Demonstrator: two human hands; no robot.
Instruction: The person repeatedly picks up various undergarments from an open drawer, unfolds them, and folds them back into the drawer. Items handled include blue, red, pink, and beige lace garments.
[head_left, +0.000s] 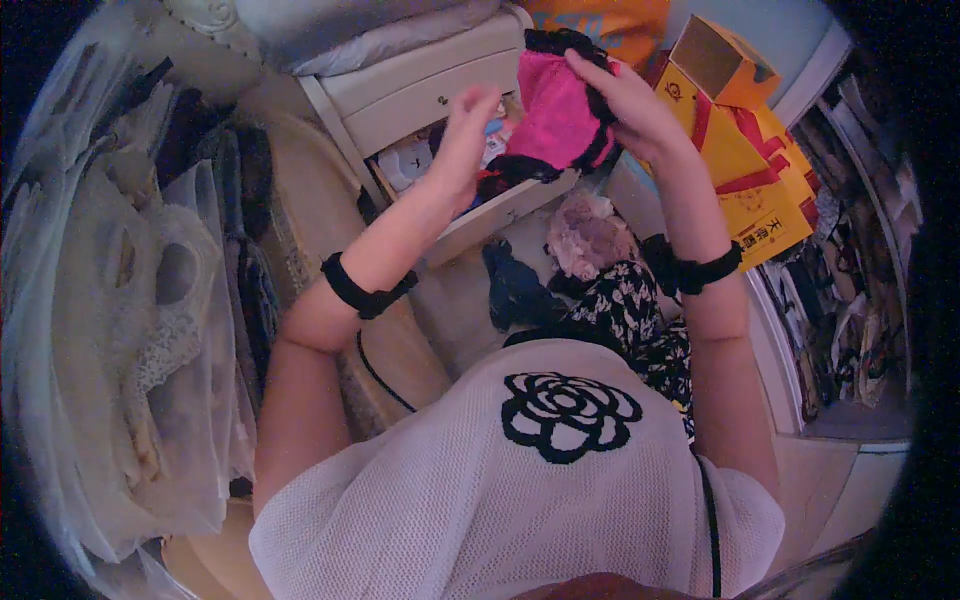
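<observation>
My right hand (626, 94) grips the upper edge of a bright pink fabric piece with black lace trim (555, 105), which hangs over the right part of a pulled-out white drawer (487, 221). My left hand (469, 139) is raised above the same drawer, its fingers bent and slightly blurred, with nothing seen in them. Inside the drawer are a pale folded item (403, 165), small packets and dark and red cloth, partly hidden by my left hand and the pink fabric.
Yellow boxes with red ribbons (757, 202) and an open orange box (720, 64) are stacked at right. Clothes in clear covers (187, 337) hang at left. A pink ruffled cloth (589, 232) and a dark cloth (517, 289) lie below the drawer. A shelf of clothes (847, 300) stands far right.
</observation>
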